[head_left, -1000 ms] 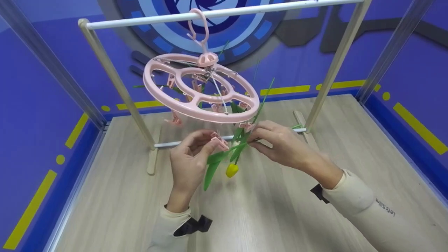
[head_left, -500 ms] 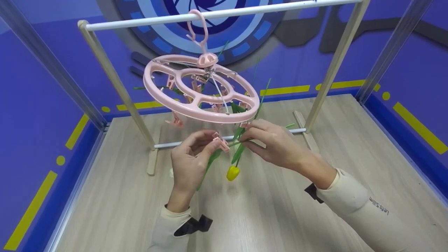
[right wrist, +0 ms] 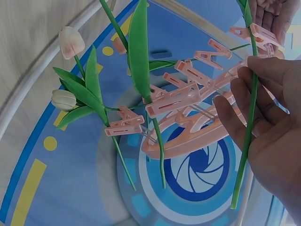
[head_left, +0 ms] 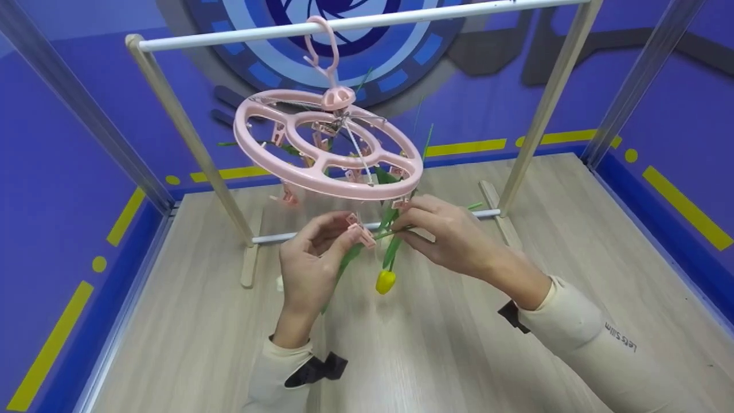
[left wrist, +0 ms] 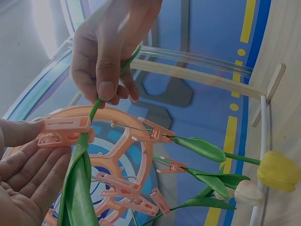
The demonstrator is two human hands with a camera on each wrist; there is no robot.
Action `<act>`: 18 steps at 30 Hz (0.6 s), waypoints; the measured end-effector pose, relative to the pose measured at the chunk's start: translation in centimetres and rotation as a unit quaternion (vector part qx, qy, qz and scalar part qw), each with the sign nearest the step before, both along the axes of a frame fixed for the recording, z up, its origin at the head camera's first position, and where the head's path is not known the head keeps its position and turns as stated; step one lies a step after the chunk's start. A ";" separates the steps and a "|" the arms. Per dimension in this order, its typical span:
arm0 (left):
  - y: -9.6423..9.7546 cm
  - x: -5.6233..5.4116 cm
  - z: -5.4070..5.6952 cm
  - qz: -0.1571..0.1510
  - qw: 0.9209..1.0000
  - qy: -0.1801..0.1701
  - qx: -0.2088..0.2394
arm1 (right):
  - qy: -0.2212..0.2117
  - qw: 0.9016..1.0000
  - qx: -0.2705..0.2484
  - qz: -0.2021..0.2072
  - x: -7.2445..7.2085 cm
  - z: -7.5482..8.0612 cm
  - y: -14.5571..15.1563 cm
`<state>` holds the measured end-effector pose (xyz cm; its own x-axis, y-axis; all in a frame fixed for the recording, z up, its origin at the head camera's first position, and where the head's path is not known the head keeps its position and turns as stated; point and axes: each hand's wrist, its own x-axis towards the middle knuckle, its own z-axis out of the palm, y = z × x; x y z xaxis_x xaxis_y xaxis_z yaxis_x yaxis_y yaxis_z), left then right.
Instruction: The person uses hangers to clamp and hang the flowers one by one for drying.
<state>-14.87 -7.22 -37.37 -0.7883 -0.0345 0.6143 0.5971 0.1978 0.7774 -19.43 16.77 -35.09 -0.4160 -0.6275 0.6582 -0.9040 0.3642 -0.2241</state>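
Note:
My left hand (head_left: 307, 264) pinches a pink clothespin (head_left: 361, 234) below the front of a round pink clip hanger (head_left: 275, 162). My right hand (head_left: 453, 235) holds the green stem (right wrist: 247, 146) of an artificial tulip between thumb and fingers. In the left wrist view, this stem crosses the clothespin's jaw end, and its green leaves (left wrist: 80, 183) extend below; whether the clothespin grips it, I cannot tell. Its bloom is mostly hidden; a pale patch (head_left: 280, 283) shows beside my left wrist. A yellow tulip (head_left: 385, 282) hangs upside down from another clip beside my right hand.
The hanger hooks over the white top bar (head_left: 229, 36) of a wooden-legged rack. White tulips (right wrist: 72, 42) hang from other clips. Further pink clips (head_left: 288, 195) dangle around the ring. A white lower bar (head_left: 275, 237) runs behind my hands, above the wood-grain tabletop (head_left: 436, 355).
My right hand has shifted slightly left with the stem toward the clothespin. The held tulip's leaves have swung down behind my left hand. The hanging yellow tulip sways slightly.

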 end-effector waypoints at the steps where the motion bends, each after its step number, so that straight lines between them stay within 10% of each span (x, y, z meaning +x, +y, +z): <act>1: 0.0 0.0 0.0 -0.001 1.000 -0.001 0.001 | 0.000 1.000 -0.001 0.000 0.0 0.0 0.0; 18: -1.4 -0.5 -0.3 0.010 1.000 -0.014 -0.004 | 0.007 0.999 0.007 -0.032 -0.3 0.7 2.1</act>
<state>-15.34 -8.58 -37.62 -0.8044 -0.0458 0.5923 0.5711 0.2148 0.7923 -19.74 18.84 -34.37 -0.4468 -0.6084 0.6559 -0.8815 0.4245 -0.2068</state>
